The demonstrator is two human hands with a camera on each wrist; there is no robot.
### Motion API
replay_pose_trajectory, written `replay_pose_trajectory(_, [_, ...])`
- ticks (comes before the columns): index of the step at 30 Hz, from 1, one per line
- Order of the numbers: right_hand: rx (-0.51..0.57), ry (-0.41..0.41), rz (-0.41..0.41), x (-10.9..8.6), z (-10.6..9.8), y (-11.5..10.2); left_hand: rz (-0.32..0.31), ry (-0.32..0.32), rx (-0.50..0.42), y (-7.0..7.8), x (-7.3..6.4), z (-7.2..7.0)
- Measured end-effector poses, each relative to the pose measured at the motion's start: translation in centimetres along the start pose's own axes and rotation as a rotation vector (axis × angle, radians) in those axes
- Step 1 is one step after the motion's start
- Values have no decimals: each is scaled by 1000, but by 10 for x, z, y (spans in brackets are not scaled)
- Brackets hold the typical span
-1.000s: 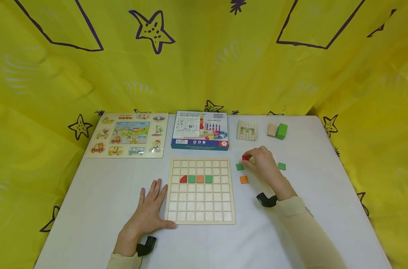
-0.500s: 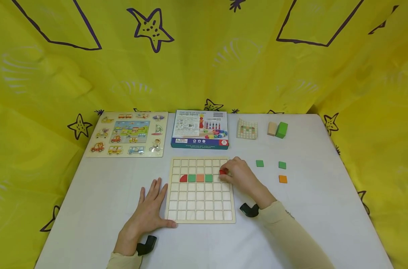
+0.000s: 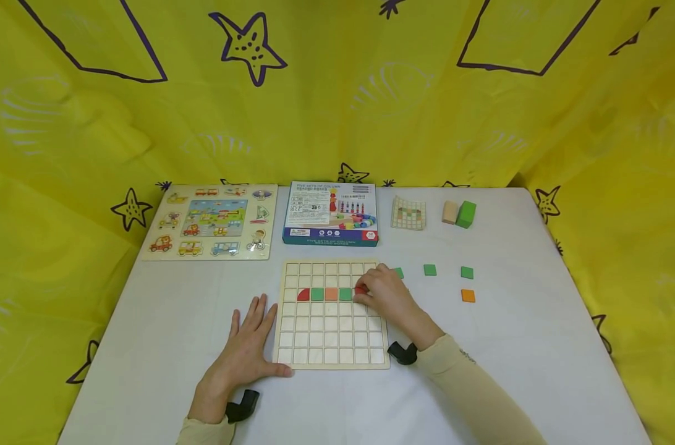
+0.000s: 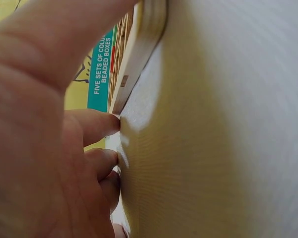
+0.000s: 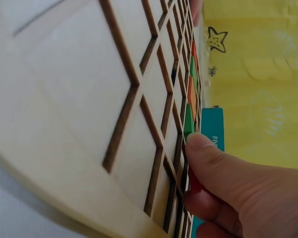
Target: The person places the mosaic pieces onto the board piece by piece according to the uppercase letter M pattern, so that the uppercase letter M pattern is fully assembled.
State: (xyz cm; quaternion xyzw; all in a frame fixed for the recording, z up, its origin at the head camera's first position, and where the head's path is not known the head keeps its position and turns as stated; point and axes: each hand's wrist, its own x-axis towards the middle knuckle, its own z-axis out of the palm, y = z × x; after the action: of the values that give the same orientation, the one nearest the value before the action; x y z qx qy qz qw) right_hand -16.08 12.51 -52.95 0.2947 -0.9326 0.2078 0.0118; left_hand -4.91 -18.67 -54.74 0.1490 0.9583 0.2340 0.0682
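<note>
A wooden grid board [image 3: 331,340] lies mid-table. Its third row from the top holds a red quarter-circle tile [image 3: 303,295], a green tile [image 3: 318,295], an orange tile [image 3: 331,295] and another green tile [image 3: 345,295]. My right hand [image 3: 392,298] pinches a red tile [image 3: 360,290] over the cell just right of that row; the right wrist view shows this red tile [image 5: 194,182] between thumb and finger, partly hidden. With fingers spread, my left hand [image 3: 247,351] rests on the table along the board's left edge, its thumb at the lower left corner.
Loose green tiles [image 3: 429,270] and an orange tile [image 3: 468,296] lie right of the board. Behind stand a picture puzzle [image 3: 173,238], a bead-set box [image 3: 331,213], a small pattern card [image 3: 408,214], a plain wooden block [image 3: 450,212] and a green block [image 3: 466,214].
My right hand has carried the red tile leftward from the loose tiles onto the board, then slightly further left and down to the row. My left hand has stayed in place.
</note>
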Motion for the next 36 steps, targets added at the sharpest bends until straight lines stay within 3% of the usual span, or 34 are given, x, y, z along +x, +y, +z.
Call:
replay_pose_trajectory(25, [-36,40,-24,-1,5,-1,-11,-15,-3,-1,-1,0])
replay_pose_trajectory(30, [-4,29,44,-2,-3,4,-9,-16,-5,-2,0,0])
replay_pose_trajectory(36, [30,70,150,-5,-22,31,-3,-11,2,-2,0,1])
